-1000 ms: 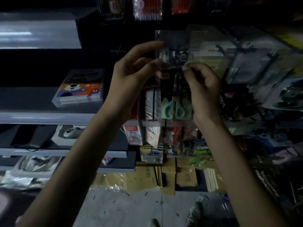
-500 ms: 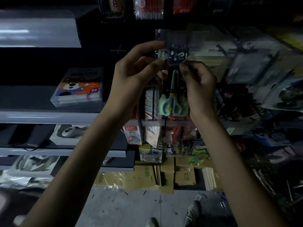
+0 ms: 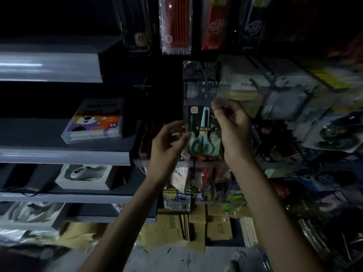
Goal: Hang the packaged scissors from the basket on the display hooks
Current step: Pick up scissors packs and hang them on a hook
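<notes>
My right hand [image 3: 233, 126] pinches the top right of the scissors pack [image 3: 200, 124] with curled fingers. My left hand [image 3: 169, 143] seems to pinch its left edge, but the light is dim. The pack is up in front of the rack, between my hands. It should feel light, with stiff, slippery clear plastic, so I would hold it near the top. At 12 o'clock hang red pens [image 3: 174, 26]. At 9 o'clock sits a marker box [image 3: 94, 122]. Hanging packs [image 3: 332, 134] at 3 o'clock crowd the way in.
</notes>
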Available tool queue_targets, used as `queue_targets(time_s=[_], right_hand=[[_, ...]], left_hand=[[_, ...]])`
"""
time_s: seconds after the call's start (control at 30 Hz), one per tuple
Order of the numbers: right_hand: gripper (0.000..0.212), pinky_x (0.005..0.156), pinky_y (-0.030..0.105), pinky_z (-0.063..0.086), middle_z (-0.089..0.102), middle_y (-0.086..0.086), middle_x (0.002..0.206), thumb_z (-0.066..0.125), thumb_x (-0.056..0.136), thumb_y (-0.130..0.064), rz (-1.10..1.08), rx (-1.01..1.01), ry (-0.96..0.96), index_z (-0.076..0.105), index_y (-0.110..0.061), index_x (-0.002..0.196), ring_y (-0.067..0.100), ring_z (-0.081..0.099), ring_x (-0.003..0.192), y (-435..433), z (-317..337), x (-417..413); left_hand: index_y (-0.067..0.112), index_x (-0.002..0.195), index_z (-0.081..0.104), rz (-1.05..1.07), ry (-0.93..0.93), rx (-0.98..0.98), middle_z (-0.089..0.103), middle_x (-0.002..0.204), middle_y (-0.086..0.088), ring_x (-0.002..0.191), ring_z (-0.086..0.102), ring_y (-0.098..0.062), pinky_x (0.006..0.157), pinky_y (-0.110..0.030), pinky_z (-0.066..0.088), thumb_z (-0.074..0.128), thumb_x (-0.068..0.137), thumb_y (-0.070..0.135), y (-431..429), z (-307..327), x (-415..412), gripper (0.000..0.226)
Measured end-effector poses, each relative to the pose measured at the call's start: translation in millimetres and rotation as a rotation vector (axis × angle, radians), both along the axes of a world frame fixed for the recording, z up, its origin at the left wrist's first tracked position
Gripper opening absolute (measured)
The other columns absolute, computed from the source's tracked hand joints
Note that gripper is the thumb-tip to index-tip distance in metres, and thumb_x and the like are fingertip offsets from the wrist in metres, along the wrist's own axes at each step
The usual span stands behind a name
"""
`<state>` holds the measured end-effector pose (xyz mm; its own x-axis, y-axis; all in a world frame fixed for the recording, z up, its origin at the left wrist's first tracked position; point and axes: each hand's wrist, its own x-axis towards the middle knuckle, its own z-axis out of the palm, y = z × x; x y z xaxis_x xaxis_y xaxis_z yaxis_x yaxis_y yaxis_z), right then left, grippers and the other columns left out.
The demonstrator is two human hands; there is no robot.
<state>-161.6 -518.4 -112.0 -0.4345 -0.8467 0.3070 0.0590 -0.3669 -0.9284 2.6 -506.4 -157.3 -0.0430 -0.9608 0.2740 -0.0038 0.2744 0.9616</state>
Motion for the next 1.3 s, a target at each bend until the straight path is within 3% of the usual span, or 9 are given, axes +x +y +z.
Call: queue_targets(time_s=[0.1, 0.2, 0.33, 0.57, 0.8, 0.9, 1.03, 1.17, 1.3], right_hand=[[0.020, 0.080, 0.014, 0.052, 0.074, -0.005, 0.102, 0.070, 0.098, -0.015, 0.020, 0.045, -0.027, 0.070, -0.007, 0.116, -0.001, 0.070, 0.096, 5.1, -0.3, -1.0], [0.028, 0.079, 0.014, 0.054, 0.073, 0.000, 0.111, 0.068, 0.098, -0.009, 0.035, 0.089, 0.033, 0.065, -0.012, 0.125, 0.000, 0.071, 0.098, 15.2, -6.2, -3.7], [0.039, 0.079, 0.009, 0.051, 0.070, 0.000, 0.115, 0.068, 0.097, -0.006, -0.003, 0.107, 0.147, 0.058, -0.015, 0.134, -0.004, 0.068, 0.097, 34.5, -23.7, -4.4], [0.040, 0.091, 0.005, 0.046, 0.064, -0.011, 0.127, 0.064, 0.101, -0.022, -0.050, 0.168, 0.280, 0.057, -0.029, 0.140, -0.008, 0.059, 0.115, 62.2, -64.6, 4.2], [0.027, 0.082, 0.013, 0.053, 0.070, -0.011, 0.110, 0.073, 0.095, -0.025, -0.117, 0.171, 0.280, 0.066, -0.027, 0.122, -0.001, 0.067, 0.101, 61.4, -75.9, 1.3], [0.023, 0.077, 0.018, 0.055, 0.071, -0.014, 0.105, 0.077, 0.092, -0.029, -0.160, 0.179, 0.285, 0.066, -0.032, 0.111, -0.001, 0.068, 0.096, 55.2, -77.4, 1.3], [0.024, 0.074, 0.014, 0.052, 0.071, -0.014, 0.101, 0.079, 0.090, -0.026, -0.152, 0.154, 0.274, 0.063, -0.040, 0.102, 0.000, 0.068, 0.093, 44.6, -76.0, 1.9], [0.019, 0.073, 0.016, 0.053, 0.072, -0.006, 0.102, 0.078, 0.090, -0.019, -0.138, 0.152, 0.198, 0.067, -0.028, 0.103, 0.003, 0.068, 0.092, 28.2, -72.3, 0.0], [0.020, 0.076, 0.034, 0.060, 0.073, -0.006, 0.097, 0.080, 0.089, -0.018, -0.138, 0.160, 0.171, 0.067, -0.030, 0.099, 0.012, 0.071, 0.089, 8.7, -70.1, -3.1]], left_hand=[[0.019, 0.115, 0.073, -0.015, 0.008, -0.005, 0.077, 0.109, -0.004, 0.102, 0.075, -0.026, 0.089, -0.049, 0.063, 0.070, 0.099, 0.009, -0.9, -9.7, -5.9, 0.018], [0.014, 0.113, 0.073, 0.013, 0.035, -0.015, 0.076, 0.107, -0.008, 0.096, 0.075, -0.029, 0.081, -0.043, 0.062, 0.070, 0.099, 0.005, -1.9, -12.3, -6.9, 0.017], [0.016, 0.111, 0.071, 0.045, 0.066, -0.033, 0.075, 0.105, -0.008, 0.098, 0.074, -0.027, 0.082, -0.040, 0.061, 0.074, 0.096, 0.005, -1.8, -15.6, -8.6, 0.020], [0.025, 0.111, 0.070, 0.095, 0.050, -0.085, 0.076, 0.108, 0.001, 0.100, 0.075, -0.019, 0.083, -0.032, 0.062, 0.070, 0.097, 0.001, 8.7, -21.6, -11.7, 0.027], [0.025, 0.112, 0.074, 0.161, 0.001, -0.019, 0.077, 0.107, 0.009, 0.101, 0.074, -0.014, 0.086, -0.032, 0.061, 0.072, 0.097, 0.010, 21.2, -40.5, -11.3, 0.022], [0.024, 0.107, 0.077, 0.176, 0.037, 0.034, 0.079, 0.100, 0.005, 0.092, 0.076, -0.018, 0.077, -0.036, 0.062, 0.074, 0.096, 0.016, 21.1, -44.0, -10.9, 0.014], [0.021, 0.102, 0.077, 0.199, 0.049, 0.024, 0.079, 0.095, 0.003, 0.084, 0.077, -0.018, 0.065, -0.026, 0.060, 0.075, 0.095, 0.013, 14.7, -41.1, -12.5, 0.011], [0.018, 0.104, 0.078, 0.173, 0.084, 0.020, 0.080, 0.098, 0.001, 0.088, 0.077, -0.018, 0.071, -0.029, 0.063, 0.075, 0.095, 0.010, 4.3, -37.2, -13.0, 0.012], [0.018, 0.104, 0.079, 0.181, 0.100, 0.047, 0.081, 0.097, 0.001, 0.088, 0.078, -0.020, 0.071, -0.033, 0.063, 0.075, 0.095, 0.009, -10.8, -35.6, -14.7, 0.013]])
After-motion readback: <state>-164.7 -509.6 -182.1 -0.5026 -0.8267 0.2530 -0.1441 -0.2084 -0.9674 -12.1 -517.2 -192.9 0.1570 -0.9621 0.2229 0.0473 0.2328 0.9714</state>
